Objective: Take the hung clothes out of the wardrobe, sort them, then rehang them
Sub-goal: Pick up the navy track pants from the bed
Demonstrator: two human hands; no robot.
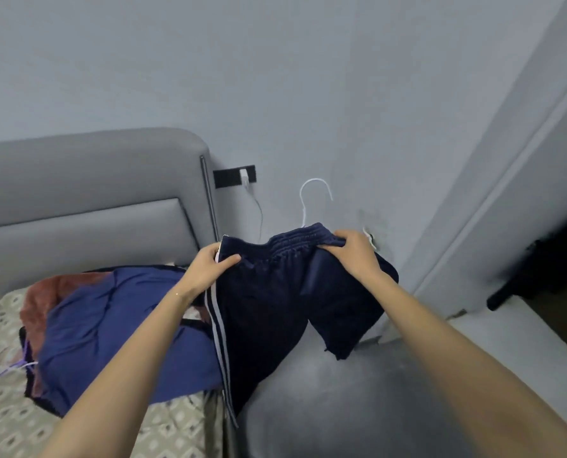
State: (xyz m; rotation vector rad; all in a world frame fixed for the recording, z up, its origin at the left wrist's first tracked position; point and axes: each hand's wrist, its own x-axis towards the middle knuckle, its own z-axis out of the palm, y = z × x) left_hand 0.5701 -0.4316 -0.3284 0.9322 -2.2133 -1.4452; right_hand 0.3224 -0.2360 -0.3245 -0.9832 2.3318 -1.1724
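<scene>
Shorts (275, 309) on white hanger (303, 206) gripped by left hand (209, 269) and right hand (355, 256), clothes pile (110, 325) on bed (4, 408) beside

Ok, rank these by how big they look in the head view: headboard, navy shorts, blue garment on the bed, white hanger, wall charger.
1. headboard
2-3. navy shorts and blue garment: look alike, each partly covered, so unranked
4. white hanger, mostly hidden behind the shorts
5. wall charger

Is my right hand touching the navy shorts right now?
Touching. The head view shows the right hand gripping the waistband of the navy shorts, fingers curled over the fabric.
</scene>
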